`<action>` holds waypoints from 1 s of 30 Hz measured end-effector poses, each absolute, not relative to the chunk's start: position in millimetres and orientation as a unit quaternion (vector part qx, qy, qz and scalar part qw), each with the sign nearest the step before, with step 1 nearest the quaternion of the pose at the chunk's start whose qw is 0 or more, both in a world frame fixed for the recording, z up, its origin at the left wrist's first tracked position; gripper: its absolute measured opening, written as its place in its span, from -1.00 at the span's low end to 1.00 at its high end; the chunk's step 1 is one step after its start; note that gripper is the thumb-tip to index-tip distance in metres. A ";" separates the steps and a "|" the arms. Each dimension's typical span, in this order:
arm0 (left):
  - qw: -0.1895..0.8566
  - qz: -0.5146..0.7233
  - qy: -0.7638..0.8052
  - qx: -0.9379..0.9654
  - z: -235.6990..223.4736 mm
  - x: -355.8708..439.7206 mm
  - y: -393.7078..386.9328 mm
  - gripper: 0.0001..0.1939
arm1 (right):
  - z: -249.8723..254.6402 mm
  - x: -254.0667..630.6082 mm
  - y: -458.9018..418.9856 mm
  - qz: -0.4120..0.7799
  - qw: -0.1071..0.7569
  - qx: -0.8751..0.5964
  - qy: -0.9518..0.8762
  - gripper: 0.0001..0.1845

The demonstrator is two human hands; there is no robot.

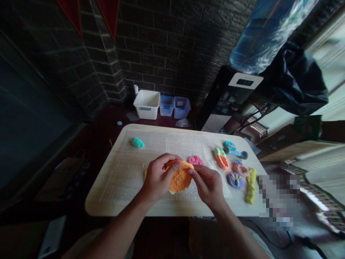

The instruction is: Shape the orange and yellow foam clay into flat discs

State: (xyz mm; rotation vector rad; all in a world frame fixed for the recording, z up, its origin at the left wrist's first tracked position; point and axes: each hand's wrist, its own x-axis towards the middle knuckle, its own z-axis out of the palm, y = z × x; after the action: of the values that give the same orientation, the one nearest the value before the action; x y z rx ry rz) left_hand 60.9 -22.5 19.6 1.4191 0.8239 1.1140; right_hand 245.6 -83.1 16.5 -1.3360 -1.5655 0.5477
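Note:
A flat, round piece of orange modelling clay [181, 178] is held up over the table between both hands. My left hand [159, 176] grips its left side, thumb on the near face. On the upper right edge, my right hand [208, 181] pinches the clay between thumb and fingers. A little pale yellow shows along the orange piece's lower edge, and more yellow peeks out left of my left hand. Behind the hands lies a pink clay lump [196, 160]. A teal clay lump [137, 142] rests at the far left of the table.
Bubble wrap [121, 172] covers much of the pale table [94, 203]. Several shaped clay pieces sit at the right, including a purple disc [235, 180] and a yellow strip [251, 187]. Beyond the table stand a white bin [147, 104], blue boxes [182, 108] and a water dispenser [229, 97].

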 end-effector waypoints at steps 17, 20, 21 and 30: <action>0.504 0.461 0.319 0.657 17.8 66.2 -27.7 -0.87 | 22.3 235.9 -80.9 0.223 0.525 -0.521 -0.636 -0.81; 0.516 0.480 0.317 0.635 12.9 66.8 -23.3 -0.88 | 20.7 235.0 -79.6 0.240 0.529 -0.518 -0.628 -0.81; 0.515 0.489 0.315 0.629 11.5 66.5 -21.7 -0.88 | 20.3 234.5 -79.0 0.240 0.530 -0.516 -0.628 -0.82; 0.505 0.485 0.326 0.635 11.2 47.7 -16.6 -0.82 | 20.0 227.6 -70.3 0.182 0.528 -0.500 -0.662 -0.71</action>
State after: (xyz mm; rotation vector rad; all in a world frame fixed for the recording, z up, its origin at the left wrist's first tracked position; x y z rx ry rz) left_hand 47.7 -16.6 11.2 1.5314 0.7874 1.1709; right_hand 227.6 -70.3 20.0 -1.1934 -1.5819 0.4346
